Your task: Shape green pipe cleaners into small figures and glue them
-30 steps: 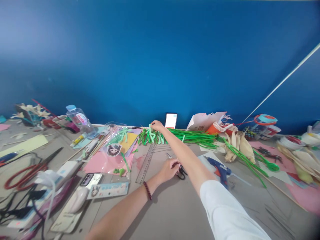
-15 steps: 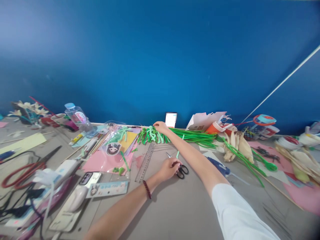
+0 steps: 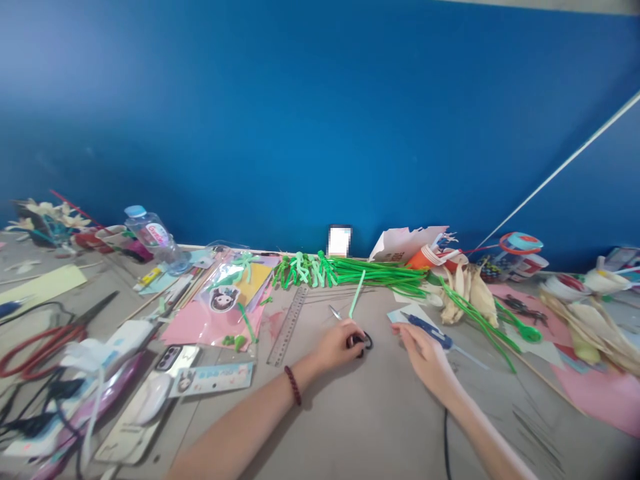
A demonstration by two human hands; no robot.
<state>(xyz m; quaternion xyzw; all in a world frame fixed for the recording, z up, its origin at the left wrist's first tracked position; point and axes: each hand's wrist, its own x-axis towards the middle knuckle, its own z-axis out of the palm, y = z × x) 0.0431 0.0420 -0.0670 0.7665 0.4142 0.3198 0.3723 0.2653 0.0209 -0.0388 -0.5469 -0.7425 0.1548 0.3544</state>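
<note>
My left hand (image 3: pixel 340 345) is closed, with a pale green pipe cleaner (image 3: pixel 357 293) standing up out of its fingers. Black-handled scissors (image 3: pixel 369 341) lie on the table under and beside it, partly covered by the fingers. To the right, my right hand (image 3: pixel 424 357) is empty, its fingers stretched out close to the blue glue gun (image 3: pixel 429 330). Whether it touches the glue gun I cannot tell. Near the wall lie twisted green pipe-cleaner pieces (image 3: pixel 303 268) beside a bundle of long green pipe cleaners (image 3: pixel 380 275).
A metal ruler (image 3: pixel 287 327) and a plastic bag over pink paper (image 3: pixel 213 323) lie left of my hands. Farther left are a phone (image 3: pixel 173 360), a bottle (image 3: pixel 155 233) and red-handled scissors (image 3: pixel 45 347). A lit screen (image 3: pixel 340 240) leans on the blue wall. Dry husks (image 3: pixel 467 293) lie right.
My right hand has left the twisted green pieces by the wall and come back, down and right, beside the glue gun. My left hand has stayed almost where it was.
</note>
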